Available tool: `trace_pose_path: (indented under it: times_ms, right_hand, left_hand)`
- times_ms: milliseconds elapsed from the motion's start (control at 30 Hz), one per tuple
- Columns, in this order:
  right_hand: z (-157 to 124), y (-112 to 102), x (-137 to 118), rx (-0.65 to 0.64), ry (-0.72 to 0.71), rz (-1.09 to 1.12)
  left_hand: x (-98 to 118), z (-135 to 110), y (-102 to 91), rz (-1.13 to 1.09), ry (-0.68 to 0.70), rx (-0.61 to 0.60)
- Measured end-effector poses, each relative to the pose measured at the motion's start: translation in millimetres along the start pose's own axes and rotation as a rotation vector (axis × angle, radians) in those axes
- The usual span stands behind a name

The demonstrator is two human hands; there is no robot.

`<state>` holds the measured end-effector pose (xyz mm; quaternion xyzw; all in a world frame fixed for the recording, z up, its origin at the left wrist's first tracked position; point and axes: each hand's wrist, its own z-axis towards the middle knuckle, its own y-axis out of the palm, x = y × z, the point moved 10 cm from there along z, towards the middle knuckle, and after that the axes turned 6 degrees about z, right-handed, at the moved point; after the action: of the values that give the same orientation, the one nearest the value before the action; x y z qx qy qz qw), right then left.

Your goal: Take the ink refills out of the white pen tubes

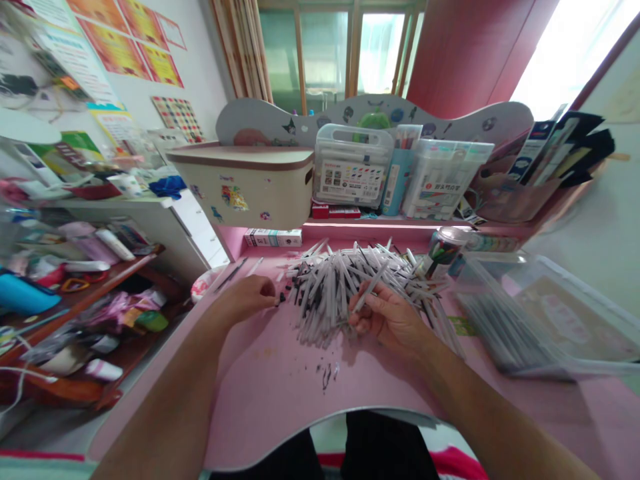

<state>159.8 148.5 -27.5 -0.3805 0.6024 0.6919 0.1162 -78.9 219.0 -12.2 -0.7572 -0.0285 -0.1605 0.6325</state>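
Note:
A large heap of slim white pens [327, 293], some with black ends, lies on the pink desk [270, 393]. At the heap's right front, my right hand [387, 317] is closed around one white pen [371, 285], which tilts up to the right. My left hand [250, 297] is closed in a pinch left of the heap, its fingertips at a small black piece [277, 303], perhaps a pen cap. More small black pieces [283, 295] lie just beside those fingertips. Dark marks or bits [327, 375] are on the desk in front of the heap.
To the right stands a clear plastic box [540, 363] with many slim pens inside. Behind the heap, a shelf holds a cream storage bin [250, 190], marker cases [353, 167] and a pen holder [520, 197]. A jar [447, 247] stands at the heap's back right.

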Motion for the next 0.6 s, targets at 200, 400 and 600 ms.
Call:
trace_pose_path:
  times_ms: [200, 400, 600]
  right_hand:
    - [0.4, -1.4, 0.8, -0.011, -0.009, -0.007]
    - [0.3, -3.4, -2.2, 0.021, -0.050, -0.018]
    - [0.0, -3.0, -4.9, 0.055, -0.078, -0.008]
  left_hand:
    - [3.1, 4.3, 16.4, 0.049, -0.059, -0.005]
    - [6.3, 0.7, 6.8, 0.045, -0.041, 0.017]
    - [64.9, -17.8, -2.1, -0.754, 0.191, 0.063]
